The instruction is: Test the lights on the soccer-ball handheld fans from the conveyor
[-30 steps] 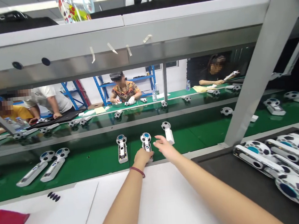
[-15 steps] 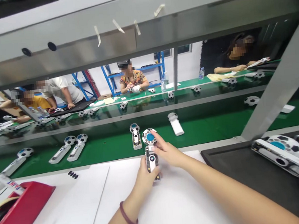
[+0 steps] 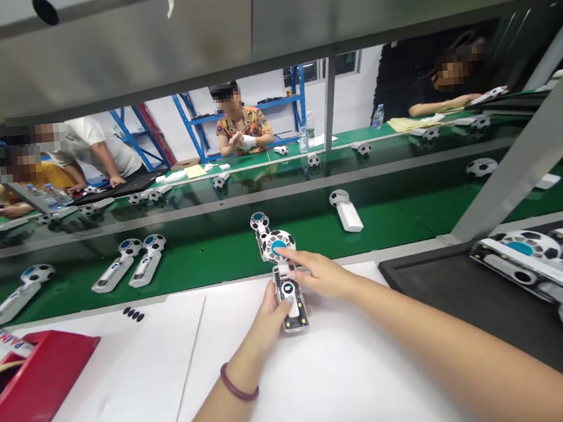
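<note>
A worker's left hand (image 3: pixel 271 315), a dark red bead bracelet (image 3: pixel 237 391) at the wrist, closes around the clear-backed handle of a soccer-ball fan (image 3: pixel 289 296), held just above a white sheet (image 3: pixel 365 374) at the edge of a green conveyor belt (image 3: pixel 391 227). The right hand (image 3: pixel 320 273) stays nearly flat and open, its fingertips (image 3: pixel 285 254) against the lower rim of the fan's black-and-white head, which has a blue center. A small round display glows on the handle; nothing on it can be read. More fans (image 3: pixel 348 218) lie on the belt, and others fill a black tray (image 3: pixel 426 290) at right. A red box (image 3: pixel 44 370) at left carries a label, its lettering too small to read with confidence. Across the line, a co-worker in a floral shirt (image 3: pixel 241 129) sits before blue shelving (image 3: pixel 196 133).
</note>
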`<state>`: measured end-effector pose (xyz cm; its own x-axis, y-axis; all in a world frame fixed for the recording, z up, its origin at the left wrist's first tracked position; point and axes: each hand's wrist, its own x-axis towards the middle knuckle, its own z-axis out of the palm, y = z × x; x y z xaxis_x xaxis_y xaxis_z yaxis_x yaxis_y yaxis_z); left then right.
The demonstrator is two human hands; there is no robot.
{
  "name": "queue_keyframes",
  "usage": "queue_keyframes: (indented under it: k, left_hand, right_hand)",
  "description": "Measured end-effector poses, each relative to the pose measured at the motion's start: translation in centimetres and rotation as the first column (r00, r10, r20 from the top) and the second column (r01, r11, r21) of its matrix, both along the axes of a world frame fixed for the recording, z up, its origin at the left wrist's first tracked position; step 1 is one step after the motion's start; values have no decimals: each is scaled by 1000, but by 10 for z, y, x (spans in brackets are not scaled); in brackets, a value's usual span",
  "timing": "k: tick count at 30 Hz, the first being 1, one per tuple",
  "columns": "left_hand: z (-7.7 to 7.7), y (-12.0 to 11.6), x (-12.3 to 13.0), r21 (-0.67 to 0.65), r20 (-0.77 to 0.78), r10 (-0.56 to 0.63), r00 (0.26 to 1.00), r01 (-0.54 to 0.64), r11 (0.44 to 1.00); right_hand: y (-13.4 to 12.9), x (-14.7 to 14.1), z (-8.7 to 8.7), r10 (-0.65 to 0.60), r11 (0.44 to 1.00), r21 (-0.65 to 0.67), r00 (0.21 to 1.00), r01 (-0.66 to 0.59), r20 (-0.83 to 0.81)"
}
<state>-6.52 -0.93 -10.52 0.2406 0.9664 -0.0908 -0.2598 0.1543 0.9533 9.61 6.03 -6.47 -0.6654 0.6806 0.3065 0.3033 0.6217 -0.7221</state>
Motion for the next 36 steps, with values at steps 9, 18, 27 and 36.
queue_keyframes:
  k: [9,18,27,36]
  left_hand:
    - [-2,2,1,-45,-8,12,1000,-12,999]
    - [-6,3,2,16,-33,64,997,-64,998]
    - [-2,2,1,44,-26,39,999,-37,998]
    - [-3,2,-2,69,-67,2,998,3,998]
  right_hand:
    - [0,1,1,-29,998,54,999,28,15]
    - [1,1,1,-32,995,91,999,28,37]
    - [0,0,0,-38,995,94,999,36,15]
    - [0,-1,0,-48,991,127,998,44,29]
